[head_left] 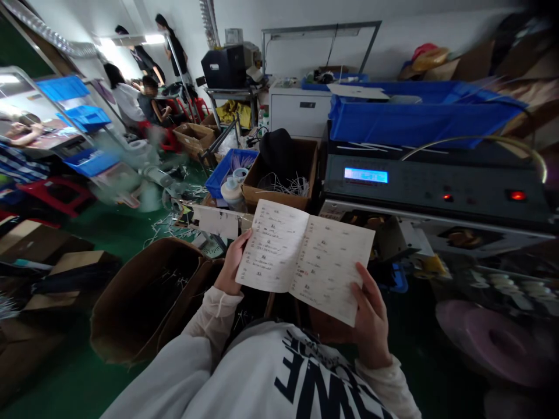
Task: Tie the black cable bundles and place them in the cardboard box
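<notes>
An open notebook point(301, 256) with handwritten lines on both pages is held up in front of my body, above the floor and boxes. My left hand point(234, 265) grips its left page edge, the thumb near the upper side. At the right page's outer edge, my right hand point(370, 314) is closed on the paper, with fingers lying over the page and the rest hidden behind. Just beyond the notebook stands a cardboard box point(257, 195) with thin white wires inside. A machine with a lit blue display point(365, 175) is to the right.
A large blue bin point(419, 113) rests on the machine. Deep brown cartons point(126, 302) stand at my left front. A pink reel point(498, 343) sits at lower right. Several people work at the back left, near red stools point(65, 195).
</notes>
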`<state>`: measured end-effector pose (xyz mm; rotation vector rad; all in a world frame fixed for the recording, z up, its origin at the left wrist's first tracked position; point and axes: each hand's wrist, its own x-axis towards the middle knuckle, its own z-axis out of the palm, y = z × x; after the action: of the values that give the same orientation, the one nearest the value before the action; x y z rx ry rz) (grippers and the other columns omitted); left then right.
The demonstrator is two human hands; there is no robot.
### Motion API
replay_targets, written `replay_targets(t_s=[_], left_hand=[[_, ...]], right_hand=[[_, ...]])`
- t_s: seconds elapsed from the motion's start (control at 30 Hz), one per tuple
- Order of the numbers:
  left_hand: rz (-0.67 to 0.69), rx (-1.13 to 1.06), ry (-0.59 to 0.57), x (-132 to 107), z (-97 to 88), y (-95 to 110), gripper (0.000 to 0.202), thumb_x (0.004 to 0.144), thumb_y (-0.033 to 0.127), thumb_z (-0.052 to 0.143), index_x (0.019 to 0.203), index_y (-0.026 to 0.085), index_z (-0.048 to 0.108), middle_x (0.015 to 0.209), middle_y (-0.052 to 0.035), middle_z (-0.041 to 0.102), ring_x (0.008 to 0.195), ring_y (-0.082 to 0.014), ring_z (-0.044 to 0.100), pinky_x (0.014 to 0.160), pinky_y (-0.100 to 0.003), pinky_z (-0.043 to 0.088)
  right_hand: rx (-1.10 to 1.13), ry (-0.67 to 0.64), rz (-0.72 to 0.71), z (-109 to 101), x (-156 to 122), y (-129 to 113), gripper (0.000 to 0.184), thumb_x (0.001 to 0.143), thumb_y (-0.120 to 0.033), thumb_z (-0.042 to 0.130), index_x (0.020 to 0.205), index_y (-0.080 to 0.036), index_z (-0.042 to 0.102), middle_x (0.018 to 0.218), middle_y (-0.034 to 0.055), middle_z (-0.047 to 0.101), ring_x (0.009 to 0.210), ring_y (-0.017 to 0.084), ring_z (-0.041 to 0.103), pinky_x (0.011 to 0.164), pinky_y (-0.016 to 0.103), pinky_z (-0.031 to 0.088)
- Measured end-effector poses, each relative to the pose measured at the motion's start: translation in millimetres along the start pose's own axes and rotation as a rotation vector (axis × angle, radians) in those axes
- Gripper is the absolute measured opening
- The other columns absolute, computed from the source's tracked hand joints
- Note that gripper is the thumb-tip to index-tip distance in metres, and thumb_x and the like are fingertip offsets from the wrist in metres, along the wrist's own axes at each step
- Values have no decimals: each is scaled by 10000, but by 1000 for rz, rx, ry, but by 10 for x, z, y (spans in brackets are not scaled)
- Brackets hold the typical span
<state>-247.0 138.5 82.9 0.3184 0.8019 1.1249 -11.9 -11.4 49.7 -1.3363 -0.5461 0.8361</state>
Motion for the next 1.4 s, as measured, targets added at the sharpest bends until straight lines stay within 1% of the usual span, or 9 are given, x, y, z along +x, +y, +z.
replay_targets(t_s=[0.17,0.27,0.4,0.5,0.63,0.77,1.0,1.23,1.4], left_hand=[[-7,4,16,-8,10,1,169,784,244,644,849,107,718,791,-55,737,772,-208,699,782,-297,556],[-5,-11,13,-6,15,3,158,787,234,640,841,106,716,801,-59,740,767,-201,700,791,-294,556],[-19,-13,27,13,4,9,156,794,229,634,839,102,712,781,-60,738,811,-216,700,811,-302,552],[-15,-1,43,20,-8,9,148,795,225,640,840,105,712,767,-56,736,835,-222,699,817,-296,547],[-12,-3,-8,4,-5,0,188,796,248,647,914,118,716,839,-56,741,893,-231,691,831,-305,544],[-28,-7,-45,7,3,-7,224,783,268,643,920,107,719,891,-79,739,933,-253,679,847,-336,541],[7,18,-68,22,11,-14,244,765,274,650,921,99,719,909,-84,737,956,-256,669,860,-336,529],[18,48,-29,15,24,-8,164,771,255,647,813,111,713,756,-55,732,925,-248,680,853,-319,531],[-6,27,-15,47,11,-6,165,762,251,650,833,114,709,776,-67,735,936,-258,679,849,-331,536]], right_hand=[[13,-18,22,-9,10,16,509,774,-390,675,1269,-312,582,1408,6,490,1298,278,431,1015,386,434],[14,-14,17,4,14,8,489,771,-390,680,1248,-317,597,1403,-1,495,1309,275,418,1034,391,418],[13,8,3,16,8,-12,487,763,-387,682,1236,-301,608,1400,5,498,1316,283,410,1072,415,382],[13,-4,7,5,6,-10,515,770,-389,673,1269,-300,583,1410,12,488,1311,288,417,1064,422,395],[6,-25,16,-13,15,8,522,773,-396,670,1277,-298,576,1417,17,479,1306,293,423,1018,405,442],[-26,-15,1,-15,19,16,510,777,-394,664,1270,-297,581,1412,16,485,1313,285,414,1024,398,431],[-39,-9,-9,1,19,-24,524,776,-393,663,1277,-264,577,1406,40,491,1293,292,433,1036,425,405],[-38,-26,-10,-19,16,-30,499,790,-383,656,1274,-294,577,1419,17,476,1310,286,411,1010,414,434],[-69,-18,-9,-29,21,-14,519,794,-400,644,1293,-284,562,1412,27,484,1297,298,428,1023,450,426]])
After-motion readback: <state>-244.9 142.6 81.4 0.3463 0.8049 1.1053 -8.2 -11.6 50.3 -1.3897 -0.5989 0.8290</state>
